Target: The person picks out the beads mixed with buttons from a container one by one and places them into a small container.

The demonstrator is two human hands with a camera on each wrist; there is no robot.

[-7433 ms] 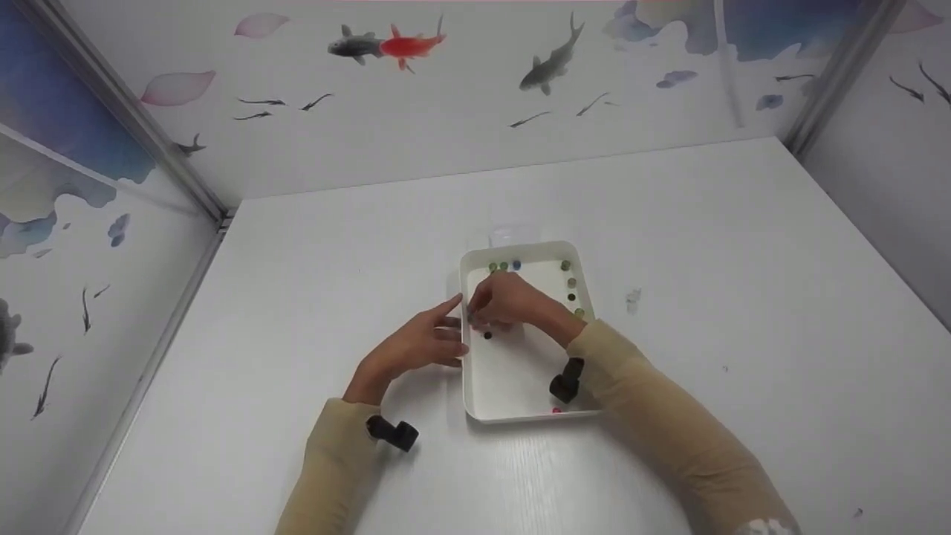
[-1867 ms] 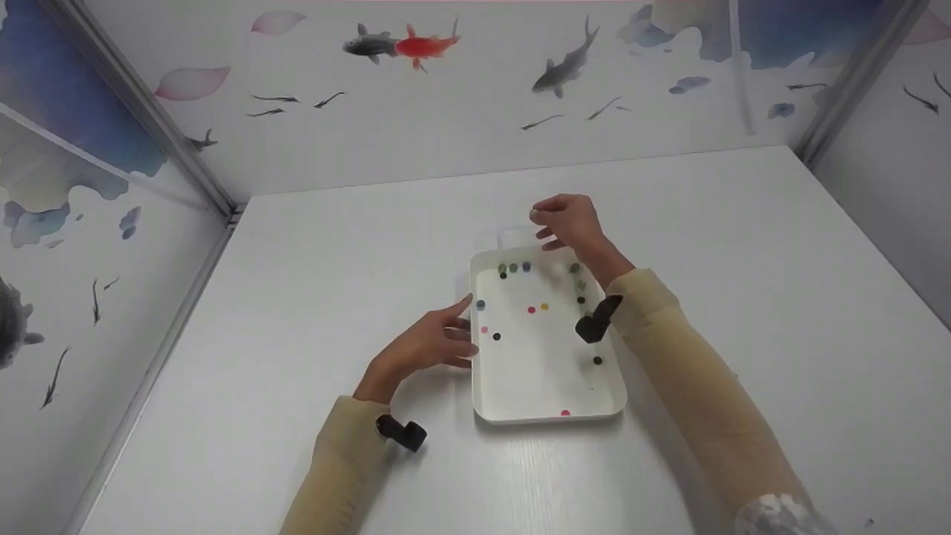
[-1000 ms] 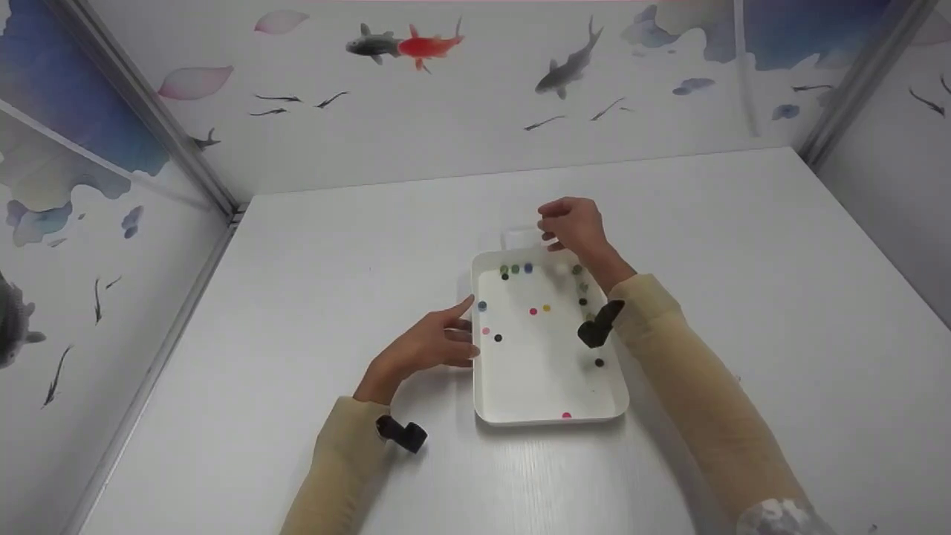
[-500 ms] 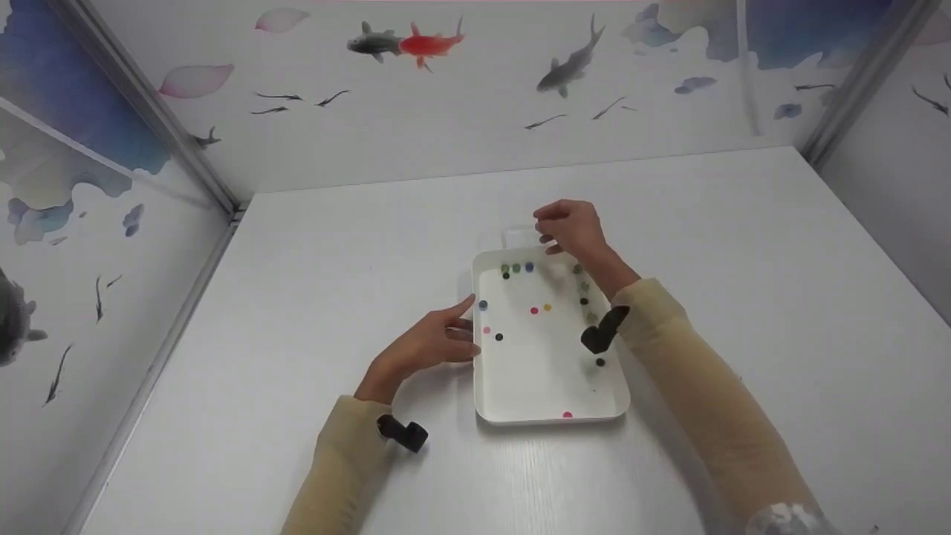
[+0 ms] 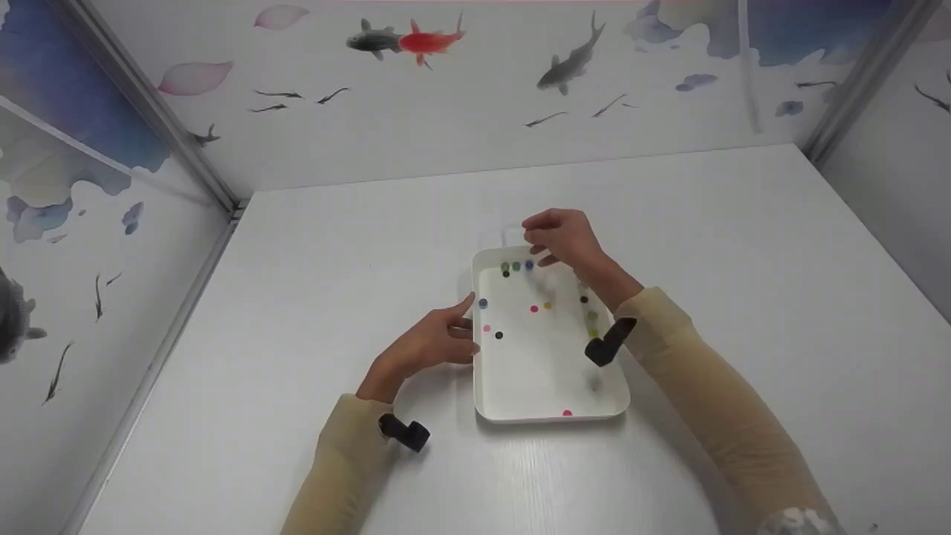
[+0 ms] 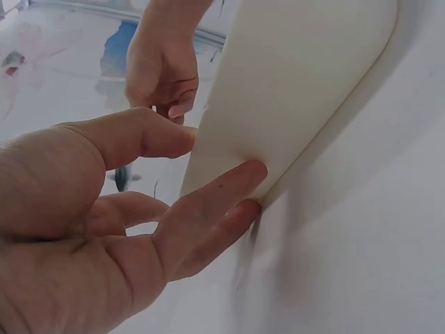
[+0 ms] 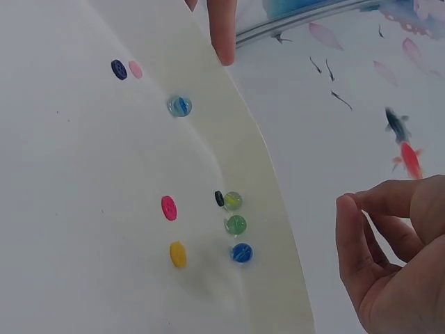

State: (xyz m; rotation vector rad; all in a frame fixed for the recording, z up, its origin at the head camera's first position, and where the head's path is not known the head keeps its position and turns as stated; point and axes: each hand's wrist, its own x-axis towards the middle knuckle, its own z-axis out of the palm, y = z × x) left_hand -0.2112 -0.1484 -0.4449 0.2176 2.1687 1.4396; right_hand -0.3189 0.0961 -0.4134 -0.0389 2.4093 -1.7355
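A white rectangular tray (image 5: 535, 375) holds marbles and small buttons. My left hand (image 5: 427, 343) rests against its left side; in the left wrist view, fingertips (image 6: 252, 174) touch the outer wall and another tip reaches the rim. My right hand (image 5: 566, 239) hovers over the far edge, fingers loosely bent. In the right wrist view, its thumb and index tips meet or nearly meet, with nothing showing between them. Below lie a blue marble (image 7: 242, 252), a green marble (image 7: 236, 225), a yellow button (image 7: 178, 255) and a magenta button (image 7: 169, 208).
A clear, faint container (image 5: 511, 236) stands just behind the tray, partly hidden by my right hand. A dark button (image 7: 119, 69) and a blue-swirled marble (image 7: 179, 106) lie near the tray's left wall. Printed wall panels border the white table (image 5: 334, 267).
My right hand was at the tray's left side, later beyond the far edge by the clear container. Over the last half second it has come slightly nearer and left. My left hand stays.
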